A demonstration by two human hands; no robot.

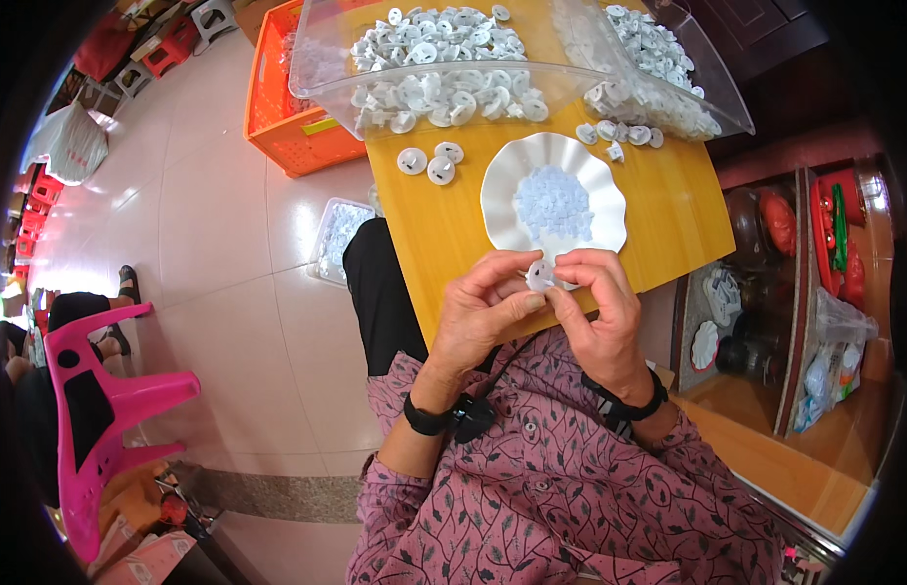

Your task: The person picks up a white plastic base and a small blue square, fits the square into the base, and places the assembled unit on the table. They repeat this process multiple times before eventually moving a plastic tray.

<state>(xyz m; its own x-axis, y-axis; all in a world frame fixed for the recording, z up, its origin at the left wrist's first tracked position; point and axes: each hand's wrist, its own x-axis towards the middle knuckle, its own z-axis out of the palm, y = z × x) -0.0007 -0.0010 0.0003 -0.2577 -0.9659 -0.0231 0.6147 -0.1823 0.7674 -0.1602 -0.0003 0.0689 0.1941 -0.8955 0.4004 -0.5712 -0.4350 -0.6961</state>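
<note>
Both hands meet over the near edge of a yellow wooden board point(444, 224). My left hand point(483, 312) and my right hand point(595, 312) pinch one small white round plastic part point(539, 276) between their fingertips. Just beyond them sits a white scalloped dish point(502, 190) holding a heap of tiny pale blue pieces point(553, 202). Three loose white round parts point(429, 161) lie on the board to the left of the dish.
A clear plastic tray point(322, 73) full of white round parts stands at the board's far end, with several spilled near it point(619, 134). An orange crate point(278, 117) and a small clear box point(336, 239) are on the tiled floor at left. A pink plastic chair point(98, 409) stands at lower left, shelves with jars point(766, 283) at right.
</note>
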